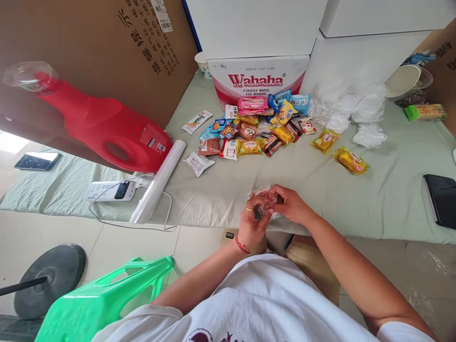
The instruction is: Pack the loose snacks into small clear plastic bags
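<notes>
At the table's front edge, my left hand [252,224] and my right hand [291,205] meet with their fingers pinched around a crinkled clear plastic bag [262,190]. Something dark shows between the fingers, too small and covered to name. My left hand wears a ring and a red string bracelet. Beyond my hands lies a pile of wrapped snacks [249,146] in yellow, blue, pink, brown and white packets. Two yellow snack packets, one nearer [351,160] and one farther [325,140], lie apart on the right.
Crumpled clear plastic bags [368,135] heap at the back right, before white boxes [256,28]. On the left are a red jug [107,123], a roll of clear plastic [158,183] and a power bank [112,191]. A black phone [441,199] lies right; a green stool [85,304] stands below.
</notes>
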The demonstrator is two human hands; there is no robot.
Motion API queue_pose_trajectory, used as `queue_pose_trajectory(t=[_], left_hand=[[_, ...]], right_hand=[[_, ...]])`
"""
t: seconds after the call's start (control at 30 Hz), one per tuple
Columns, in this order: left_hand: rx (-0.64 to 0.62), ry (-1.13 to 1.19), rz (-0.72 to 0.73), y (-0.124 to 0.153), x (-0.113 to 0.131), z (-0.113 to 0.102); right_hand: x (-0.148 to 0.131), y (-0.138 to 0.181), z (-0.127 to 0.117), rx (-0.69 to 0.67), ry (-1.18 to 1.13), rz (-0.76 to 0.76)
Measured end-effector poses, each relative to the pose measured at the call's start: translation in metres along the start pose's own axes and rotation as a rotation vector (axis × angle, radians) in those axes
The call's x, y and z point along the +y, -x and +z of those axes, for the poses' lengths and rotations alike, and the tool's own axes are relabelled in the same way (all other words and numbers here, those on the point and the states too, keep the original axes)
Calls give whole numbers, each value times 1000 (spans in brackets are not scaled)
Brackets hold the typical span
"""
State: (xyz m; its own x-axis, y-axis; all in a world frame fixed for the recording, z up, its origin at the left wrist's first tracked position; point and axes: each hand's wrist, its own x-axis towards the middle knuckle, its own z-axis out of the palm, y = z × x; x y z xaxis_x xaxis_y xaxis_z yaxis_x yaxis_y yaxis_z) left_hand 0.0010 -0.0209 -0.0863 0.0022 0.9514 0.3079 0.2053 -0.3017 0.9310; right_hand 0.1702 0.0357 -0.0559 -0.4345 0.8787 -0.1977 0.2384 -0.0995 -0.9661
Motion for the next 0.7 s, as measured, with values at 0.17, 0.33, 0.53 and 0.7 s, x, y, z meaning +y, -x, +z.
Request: queue_pose_trajectory(t=[0.17, 0.33, 0.53, 0.7], left_hand=[[116, -209, -67, 0, -4, -2], [159, -530, -223, -14, -10, -12], [-1, -421, -294, -27, 12, -15], [-60, -284, 312, -16, 46, -5]], right_hand=[[5, 1, -11, -143, -116, 84], [7, 0, 3, 245, 65, 66], [0, 23, 22, 377, 171, 155], [-3, 57, 22, 248, -727, 236]])
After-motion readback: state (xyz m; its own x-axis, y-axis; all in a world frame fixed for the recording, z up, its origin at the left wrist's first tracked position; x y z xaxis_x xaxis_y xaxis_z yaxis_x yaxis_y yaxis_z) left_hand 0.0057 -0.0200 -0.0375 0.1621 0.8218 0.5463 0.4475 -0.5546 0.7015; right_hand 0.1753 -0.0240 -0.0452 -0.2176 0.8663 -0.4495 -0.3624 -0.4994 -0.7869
